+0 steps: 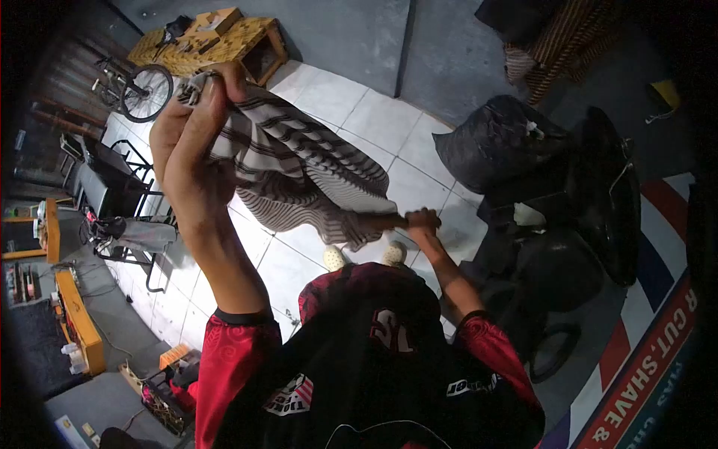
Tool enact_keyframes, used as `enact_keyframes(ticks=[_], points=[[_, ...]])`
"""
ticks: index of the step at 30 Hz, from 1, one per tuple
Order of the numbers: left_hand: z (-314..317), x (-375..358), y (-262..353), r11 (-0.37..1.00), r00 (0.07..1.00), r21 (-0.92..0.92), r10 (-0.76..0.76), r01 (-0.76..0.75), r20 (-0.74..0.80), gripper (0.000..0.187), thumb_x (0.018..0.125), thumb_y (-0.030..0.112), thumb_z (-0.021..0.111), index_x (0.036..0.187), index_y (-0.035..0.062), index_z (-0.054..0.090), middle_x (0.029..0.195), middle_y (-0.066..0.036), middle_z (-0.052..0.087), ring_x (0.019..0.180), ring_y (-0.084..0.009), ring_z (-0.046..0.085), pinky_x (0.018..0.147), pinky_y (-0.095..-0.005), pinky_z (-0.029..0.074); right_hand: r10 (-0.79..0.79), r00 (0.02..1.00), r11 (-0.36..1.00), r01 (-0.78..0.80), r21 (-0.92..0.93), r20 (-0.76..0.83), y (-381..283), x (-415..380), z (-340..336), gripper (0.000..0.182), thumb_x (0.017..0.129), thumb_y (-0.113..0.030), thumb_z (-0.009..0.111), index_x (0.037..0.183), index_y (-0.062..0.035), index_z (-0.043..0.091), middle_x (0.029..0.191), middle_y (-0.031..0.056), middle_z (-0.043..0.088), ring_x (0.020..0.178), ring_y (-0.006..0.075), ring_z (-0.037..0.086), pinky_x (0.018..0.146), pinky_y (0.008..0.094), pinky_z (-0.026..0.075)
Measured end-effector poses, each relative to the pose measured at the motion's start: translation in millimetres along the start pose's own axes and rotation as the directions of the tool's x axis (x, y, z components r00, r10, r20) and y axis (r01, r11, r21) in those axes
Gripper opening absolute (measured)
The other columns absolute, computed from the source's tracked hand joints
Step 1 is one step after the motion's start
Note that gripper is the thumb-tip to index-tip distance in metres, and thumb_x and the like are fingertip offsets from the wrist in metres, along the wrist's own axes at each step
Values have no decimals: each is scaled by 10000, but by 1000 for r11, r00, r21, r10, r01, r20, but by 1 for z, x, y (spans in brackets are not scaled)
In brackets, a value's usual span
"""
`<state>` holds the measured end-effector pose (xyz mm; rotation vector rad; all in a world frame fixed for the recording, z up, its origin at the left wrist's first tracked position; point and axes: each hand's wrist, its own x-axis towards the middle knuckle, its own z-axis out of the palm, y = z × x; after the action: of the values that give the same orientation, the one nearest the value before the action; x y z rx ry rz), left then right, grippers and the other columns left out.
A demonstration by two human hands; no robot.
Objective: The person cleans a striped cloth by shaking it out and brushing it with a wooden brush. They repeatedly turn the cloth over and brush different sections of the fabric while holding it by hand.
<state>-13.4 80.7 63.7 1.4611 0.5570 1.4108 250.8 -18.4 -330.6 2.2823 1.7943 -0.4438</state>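
A light grey cloth with dark stripes [299, 157] hangs bunched and folded in front of me, above the tiled floor. My left hand [196, 131], raised high at the left, is closed round its upper end, and a small tuft sticks out by the fingers. Lower and to the right, my right hand [423, 222] makes a fist at the cloth's lower end, where a narrow brownish length runs into it. Exactly what part those fingers pinch is too small to make out.
Black stuffed bags [497, 142] stand at the right, beside a barber sign [628, 382]. A bicycle [142, 93] and a wooden table [254, 45] are at the far left. Black chairs [105, 176] line the left side. Striped fabric [561, 52] hangs at the upper right.
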Motion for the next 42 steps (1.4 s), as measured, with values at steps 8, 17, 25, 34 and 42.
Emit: enact_keyframes(ticks=[8, 17, 25, 34, 42], points=[[5, 4, -14, 998, 987, -9, -67, 66, -143, 210, 874, 171, 508, 898, -23, 586, 807, -31, 573, 709, -81, 501, 657, -188, 368, -308, 950, 951, 304, -61, -51, 37, -28, 43, 379, 689, -460, 626, 738, -86, 670, 724, 126, 619, 773, 287, 569, 690, 443, 415], [40, -7, -50, 901, 920, 343, -343, 265, 191, 159, 876, 151, 508, 871, 16, 591, 625, 0, 541, 570, -54, 462, 514, -219, 363, -13, 955, -291, 281, 914, -297, -37, -90, -110, 513, 903, -507, 326, 719, -44, 450, 619, 38, 431, 524, 140, 432, 505, 273, 369], [64, -6, -44, 970, 970, 241, -73, 15, 234, 134, 871, 116, 489, 862, 4, 561, 649, -12, 525, 594, -62, 444, 546, -216, 363, -195, 880, 474, 472, 744, -433, -43, -42, 29, 307, 901, -285, 387, 890, -7, 517, 679, 144, 552, 619, 285, 549, 558, 385, 427], [48, -20, -57, 885, 899, 450, -286, 115, 331, 77, 877, 49, 445, 890, 14, 512, 668, -60, 525, 606, -142, 495, 572, -253, 391, 134, 979, 931, -178, 320, 154, 92, -68, 146, 315, 820, -295, 456, 797, -29, 624, 835, 210, 608, 762, 355, 594, 681, 444, 468], [62, -52, -92, 818, 877, 575, -271, -6, 396, 96, 848, -21, 451, 868, 16, 537, 794, -87, 543, 713, -150, 495, 650, -252, 405, -260, 953, -160, 119, 980, -158, -5, -73, -144, 322, 944, -311, 383, 825, -53, 534, 535, -4, 414, 458, 78, 382, 445, 241, 331]])
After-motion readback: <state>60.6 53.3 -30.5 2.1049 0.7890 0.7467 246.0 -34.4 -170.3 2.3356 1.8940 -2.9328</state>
